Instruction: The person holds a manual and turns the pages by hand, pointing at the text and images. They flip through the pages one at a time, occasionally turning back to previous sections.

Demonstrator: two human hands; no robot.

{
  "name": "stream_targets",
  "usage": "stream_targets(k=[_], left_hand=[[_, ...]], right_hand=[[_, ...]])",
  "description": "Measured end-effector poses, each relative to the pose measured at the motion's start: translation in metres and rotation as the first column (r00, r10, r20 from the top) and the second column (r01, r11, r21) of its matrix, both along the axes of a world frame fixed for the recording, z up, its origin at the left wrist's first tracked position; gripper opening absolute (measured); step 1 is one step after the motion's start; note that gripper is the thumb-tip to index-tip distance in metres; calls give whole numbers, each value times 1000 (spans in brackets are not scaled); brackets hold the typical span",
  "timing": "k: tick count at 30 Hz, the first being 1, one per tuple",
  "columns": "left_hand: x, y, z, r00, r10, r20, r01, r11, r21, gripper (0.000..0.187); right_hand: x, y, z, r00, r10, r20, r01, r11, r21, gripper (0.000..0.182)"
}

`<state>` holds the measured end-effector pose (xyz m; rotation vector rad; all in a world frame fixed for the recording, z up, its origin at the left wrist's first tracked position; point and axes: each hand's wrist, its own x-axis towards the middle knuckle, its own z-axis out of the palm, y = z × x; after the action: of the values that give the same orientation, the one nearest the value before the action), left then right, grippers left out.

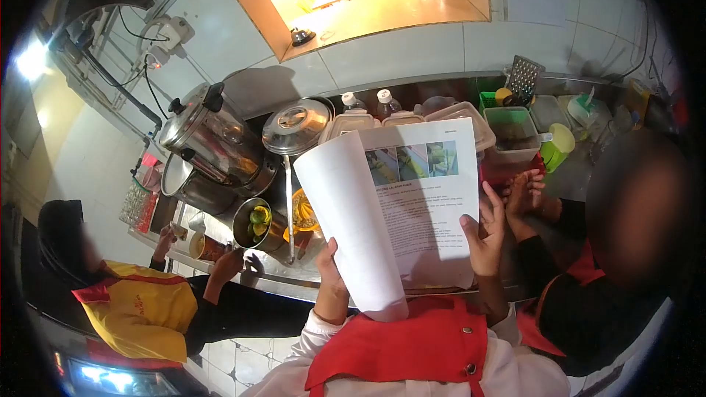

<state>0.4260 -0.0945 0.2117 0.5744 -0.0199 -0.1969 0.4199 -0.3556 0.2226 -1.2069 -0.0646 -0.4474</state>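
Note:
I hold printed sheets of paper (434, 213) up in front of me, with a white page folded over on the left. The facing page carries a row of green photos above lines of text too small to read. My left hand (329, 273) grips the sheets at their lower left edge, its fingers partly hidden behind the paper. At the right edge is my right hand (485, 234), palm showing and fingers stretched upward, its thumb against the page. Behind the sheets stands a metal counter (309, 279) with several lidded plastic tubs (463, 119).
At left, a person in a yellow shirt (147, 305) handles a cup (206, 248). Close at right, another person's hands (521, 195) are together. A steel urn (209, 132), a lidded pot (296, 126), a pot of green citrus (259, 224) and a green cup (557, 147) stand on the counter.

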Motion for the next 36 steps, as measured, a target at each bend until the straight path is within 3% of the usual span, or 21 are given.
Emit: stream_targets(k=[3, 5, 6, 8, 12, 14, 20, 27, 36], left_hand=[[-1, 1, -2, 1000, -2, -5, 2, 1000, -1, 69], [-1, 2, -5, 1000, -8, -8, 8, 1000, -16, 69], [-1, 2, -6, 1000, -3, -1, 3, 1000, -14, 69], [-1, 1, -7, 1000, 2, 6, -2, 1000, -13, 69], [-2, -1, -4, 1000, -7, 26, 7, 1000, -20, 69], [-2, 0, -5, 999, -17, 36, 18, 999, -31, 69], [-4, -2, -4, 1000, -4, 5, 4, 1000, -9, 72], [-4, 0, -5, 999, -29, 14, 30, 999, -20, 72], [-3, 0, -10, 999, -39, 13, 40, 998, -51, 70]], right_hand=[[2, 1, -7, 994, -86, 68, 95, 984, -154, 53], [0, -3, -14, 988, -147, 44, 152, 897, -416, 56], [-1, -3, -14, 988, -147, 44, 152, 897, -416, 56], [-2, -3, -14, 975, -218, 28, 194, 789, -583, 54], [-2, -3, -11, 976, -205, 75, 207, 759, -617, 55], [-1, -3, -8, 966, -213, 148, 255, 675, -692, 55], [0, -3, -9, 960, -209, 188, 280, 636, -720, 57], [-1, -2, -9, 951, -249, 185, 307, 671, -675, 59], [-1, -5, -9, 945, -270, 183, 320, 666, -674, 48]])
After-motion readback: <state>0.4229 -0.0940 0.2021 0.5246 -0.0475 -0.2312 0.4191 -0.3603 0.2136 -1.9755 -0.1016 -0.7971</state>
